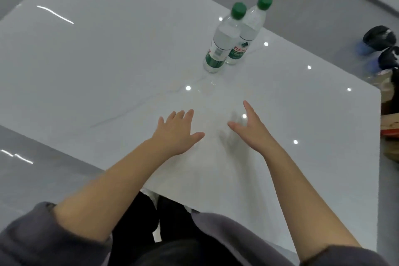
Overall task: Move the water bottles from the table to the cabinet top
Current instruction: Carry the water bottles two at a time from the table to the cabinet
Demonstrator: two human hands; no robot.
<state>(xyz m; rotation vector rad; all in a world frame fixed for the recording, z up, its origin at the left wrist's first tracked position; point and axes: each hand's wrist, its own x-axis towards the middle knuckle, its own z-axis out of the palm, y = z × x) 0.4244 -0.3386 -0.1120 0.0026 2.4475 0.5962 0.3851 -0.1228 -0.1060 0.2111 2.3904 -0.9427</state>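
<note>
Two bottles (234,34) with green caps stand upright and touching on the white bench (108,60), toward its far right side. Both hands reach over the bench well short of them: the left hand (176,134) palm down, the right hand (250,129) edge-on. Fingers (185,114) on both are spread and released, grasping nothing.

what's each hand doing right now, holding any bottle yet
Left hand: open, fingers spread, holding nothing.
Right hand: open, holding nothing; both water bottles stand untouched.
</note>
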